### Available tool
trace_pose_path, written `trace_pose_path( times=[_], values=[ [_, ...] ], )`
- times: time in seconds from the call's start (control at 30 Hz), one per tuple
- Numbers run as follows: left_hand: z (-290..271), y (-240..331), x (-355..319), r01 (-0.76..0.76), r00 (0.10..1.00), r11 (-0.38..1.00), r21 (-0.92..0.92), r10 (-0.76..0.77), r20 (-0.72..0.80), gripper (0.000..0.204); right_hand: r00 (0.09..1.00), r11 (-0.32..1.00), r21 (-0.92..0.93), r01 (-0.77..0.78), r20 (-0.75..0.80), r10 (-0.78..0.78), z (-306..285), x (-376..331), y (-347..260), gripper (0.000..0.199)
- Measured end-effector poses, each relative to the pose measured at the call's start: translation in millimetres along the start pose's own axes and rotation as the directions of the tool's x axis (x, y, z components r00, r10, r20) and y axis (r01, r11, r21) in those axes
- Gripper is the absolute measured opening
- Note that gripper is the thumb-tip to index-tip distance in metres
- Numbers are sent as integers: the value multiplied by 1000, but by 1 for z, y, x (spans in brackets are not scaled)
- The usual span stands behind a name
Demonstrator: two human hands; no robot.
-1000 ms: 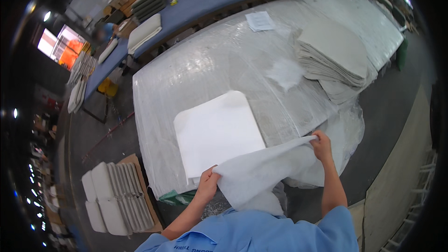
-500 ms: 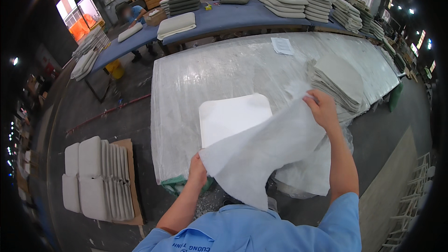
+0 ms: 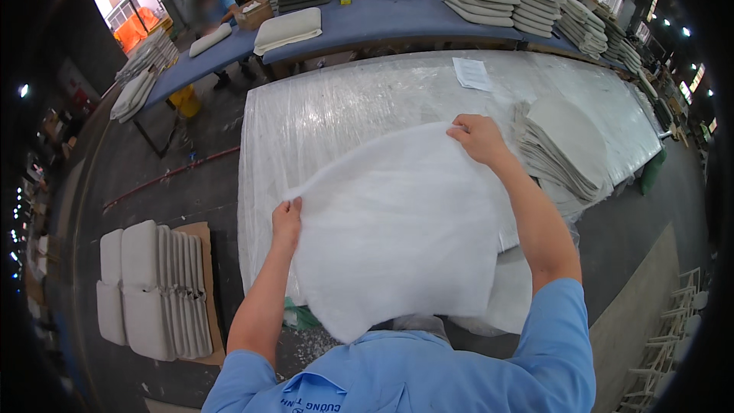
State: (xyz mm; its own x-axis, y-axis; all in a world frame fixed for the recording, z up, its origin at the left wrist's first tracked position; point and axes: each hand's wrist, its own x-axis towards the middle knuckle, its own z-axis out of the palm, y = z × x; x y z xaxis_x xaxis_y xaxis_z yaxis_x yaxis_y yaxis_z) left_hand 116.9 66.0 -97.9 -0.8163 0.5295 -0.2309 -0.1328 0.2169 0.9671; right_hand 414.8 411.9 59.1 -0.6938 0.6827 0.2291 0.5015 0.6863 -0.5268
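A sheet of soft white batting (image 3: 397, 222) is stretched between my two hands over the plastic-wrapped table (image 3: 306, 118). My left hand (image 3: 287, 223) pinches its left upper corner. At the far right corner, my right hand (image 3: 480, 138) grips the edge between thumb and fingers. The sheet's near edge hangs toward my body. The white rounded pad seen earlier is hidden beneath it. To the right of my right hand lies a stack of light grey fabric pieces (image 3: 562, 145). Another white sheet (image 3: 511, 291) lies partly under the batting, by my right forearm.
A paper sheet (image 3: 472, 74) lies at the table's far side. Beyond stands a blue-topped bench (image 3: 382, 19) with stacked cushions (image 3: 474, 0) and people working. Left on the floor are grey cushions (image 3: 149, 291) on cardboard. White racks (image 3: 673, 329) stand at lower right.
Both hands have moved forward and left with the batting. It now spreads flatter and covers the white pad, which was partly exposed before.
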Motion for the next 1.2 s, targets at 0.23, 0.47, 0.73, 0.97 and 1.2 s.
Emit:
trace_pose_path(
  times=[0.23, 0.47, 0.73, 0.97, 1.2],
  values=[
    [48, -2, 99, 71, 997, 955, 290, -74, -1, 35, 963, 992, -51, -114, 242, 123, 82, 117, 92, 29],
    [83, -34, 169, 166, 985, 901, 401, -136, -104, 28, 940, 991, -65, -114, 315, 128, 174, 186, 154, 31],
    [93, -39, 192, 191, 976, 746, 638, -78, -201, 39, 899, 969, -73, -236, 362, 246, 211, 194, 161, 42],
    [88, -69, 140, 139, 976, 867, 478, -38, -216, 60, 956, 958, 137, -250, -125, 267, 189, 110, 206, 64],
    [43, -86, 20, 494, 867, 826, 271, -492, -82, 54, 633, 635, 132, -761, 367, 682, 211, -113, 218, 70]
  ],
)
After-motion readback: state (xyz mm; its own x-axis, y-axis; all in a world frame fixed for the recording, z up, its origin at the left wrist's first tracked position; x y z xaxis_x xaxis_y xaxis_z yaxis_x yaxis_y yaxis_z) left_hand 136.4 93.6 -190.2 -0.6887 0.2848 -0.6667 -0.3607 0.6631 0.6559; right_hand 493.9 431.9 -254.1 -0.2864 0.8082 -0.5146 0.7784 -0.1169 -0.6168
